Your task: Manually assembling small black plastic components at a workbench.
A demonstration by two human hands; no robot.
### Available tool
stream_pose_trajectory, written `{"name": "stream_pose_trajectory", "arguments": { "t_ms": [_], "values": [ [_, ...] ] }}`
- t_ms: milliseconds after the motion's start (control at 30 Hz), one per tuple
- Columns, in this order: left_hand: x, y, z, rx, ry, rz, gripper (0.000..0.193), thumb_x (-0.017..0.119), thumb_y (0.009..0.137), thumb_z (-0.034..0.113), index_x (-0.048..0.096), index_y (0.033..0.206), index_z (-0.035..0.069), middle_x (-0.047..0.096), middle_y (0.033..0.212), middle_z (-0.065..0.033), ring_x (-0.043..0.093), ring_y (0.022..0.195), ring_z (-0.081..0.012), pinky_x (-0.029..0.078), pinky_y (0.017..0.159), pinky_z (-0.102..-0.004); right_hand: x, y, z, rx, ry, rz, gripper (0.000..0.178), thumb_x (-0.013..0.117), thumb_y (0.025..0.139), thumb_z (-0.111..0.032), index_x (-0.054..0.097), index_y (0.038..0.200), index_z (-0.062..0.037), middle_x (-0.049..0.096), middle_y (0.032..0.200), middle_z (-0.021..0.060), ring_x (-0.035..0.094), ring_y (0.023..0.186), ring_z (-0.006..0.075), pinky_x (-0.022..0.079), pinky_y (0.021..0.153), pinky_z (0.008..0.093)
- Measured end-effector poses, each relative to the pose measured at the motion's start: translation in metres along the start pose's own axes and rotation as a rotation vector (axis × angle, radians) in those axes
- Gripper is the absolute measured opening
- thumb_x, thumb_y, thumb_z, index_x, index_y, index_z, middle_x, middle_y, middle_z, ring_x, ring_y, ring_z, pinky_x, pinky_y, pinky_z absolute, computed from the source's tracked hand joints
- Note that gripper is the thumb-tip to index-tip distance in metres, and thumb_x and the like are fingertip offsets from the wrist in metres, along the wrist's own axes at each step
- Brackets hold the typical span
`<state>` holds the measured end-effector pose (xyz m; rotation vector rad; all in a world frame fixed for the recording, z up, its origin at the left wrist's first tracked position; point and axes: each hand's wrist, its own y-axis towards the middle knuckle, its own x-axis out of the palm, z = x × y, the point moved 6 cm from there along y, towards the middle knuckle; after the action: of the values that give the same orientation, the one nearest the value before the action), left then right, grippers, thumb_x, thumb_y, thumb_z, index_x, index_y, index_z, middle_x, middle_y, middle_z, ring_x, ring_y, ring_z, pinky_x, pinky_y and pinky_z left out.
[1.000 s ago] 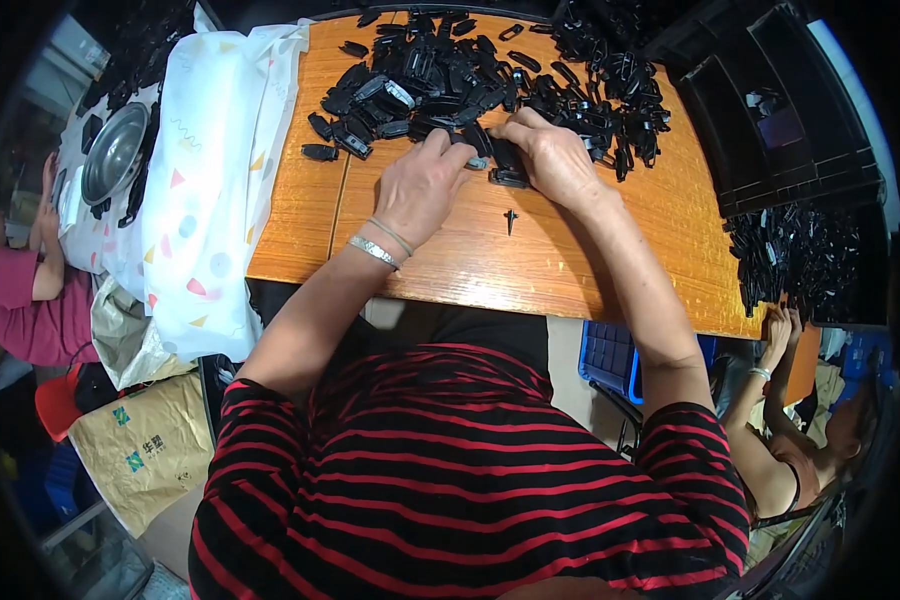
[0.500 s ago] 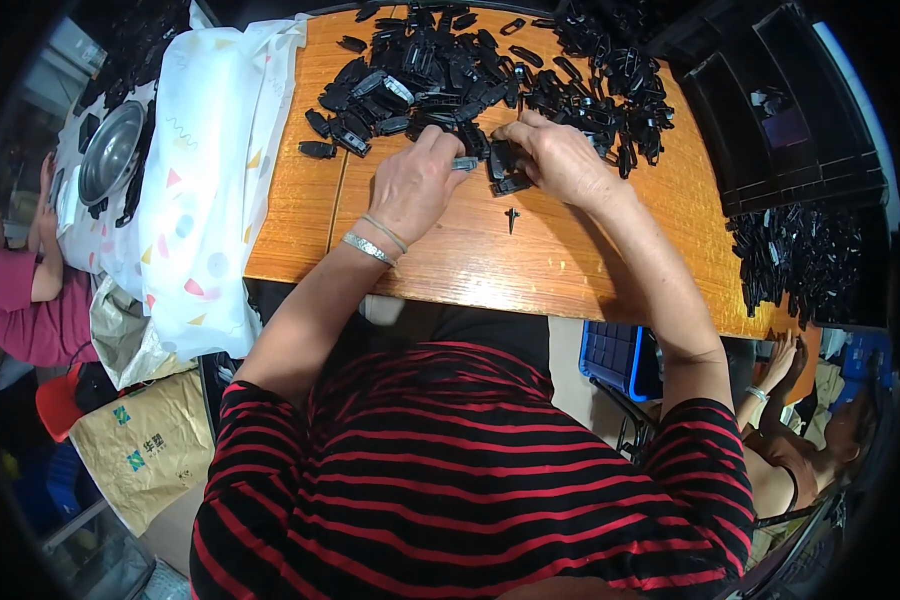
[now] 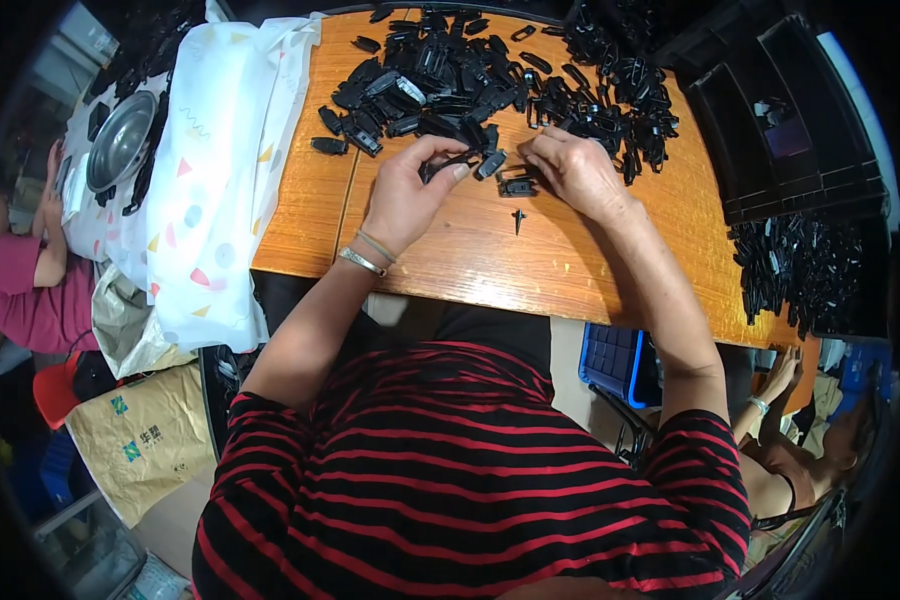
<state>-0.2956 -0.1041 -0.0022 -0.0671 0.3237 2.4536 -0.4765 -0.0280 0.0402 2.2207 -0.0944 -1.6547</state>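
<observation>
My left hand (image 3: 402, 195) pinches a small black plastic part (image 3: 444, 164) between thumb and fingers, in front of the large pile of black plastic parts (image 3: 432, 65). My right hand (image 3: 578, 178) is to its right, fingers curled together and pointing left; what they hold, if anything, is hidden. Just beneath those fingers lies a black clip-like part (image 3: 517, 187). Between the two hands rests a dark grey-black oblong piece (image 3: 490, 164). Closer to me, a small pointed black pin (image 3: 518, 222) lies alone on the wooden table (image 3: 440, 265).
A heap of thin black parts (image 3: 800, 265) lies at the table's right, beside a black bin (image 3: 785, 120). At left are a patterned white cover (image 3: 205, 190) and a metal bowl (image 3: 122, 145). A blue crate (image 3: 612, 365) stands below the table edge. Other people sit at both sides.
My left hand no longer shows the grey-black piece between its fingers; it pinches a different-looking black part. An oblong piece now lies between the hands. The right hand has drawn slightly right.
</observation>
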Motion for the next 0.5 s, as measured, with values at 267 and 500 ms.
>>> {"name": "stream_pose_trajectory", "arguments": {
  "t_ms": [267,500],
  "values": [
    [-0.002,-0.008,-0.009,-0.301,-0.343,-0.013,0.021,0.064,0.090,0.009,0.065,0.110,0.003,0.058,0.079,0.0011,0.053,0.062,-0.0043,0.039,0.051,-0.0163,0.002,-0.004,-0.019,0.109,-0.018,-0.117,0.020,0.068,0.080,-0.004,0.066,0.099,-0.0037,0.061,0.092,0.0110,0.064,0.079,0.0325,0.053,0.069,0.0391],
    [-0.003,-0.012,-0.009,-0.393,-0.482,-0.002,0.019,0.063,0.089,0.006,0.067,0.108,0.003,0.065,0.085,-0.0022,0.056,0.070,-0.0043,0.040,0.055,-0.0165,-0.004,-0.005,-0.018,0.147,-0.057,-0.095,0.022,0.069,0.078,-0.003,0.061,0.099,-0.0023,0.060,0.092,0.0109,0.065,0.080,0.0286,0.053,0.067,0.0373]
  ]
}}
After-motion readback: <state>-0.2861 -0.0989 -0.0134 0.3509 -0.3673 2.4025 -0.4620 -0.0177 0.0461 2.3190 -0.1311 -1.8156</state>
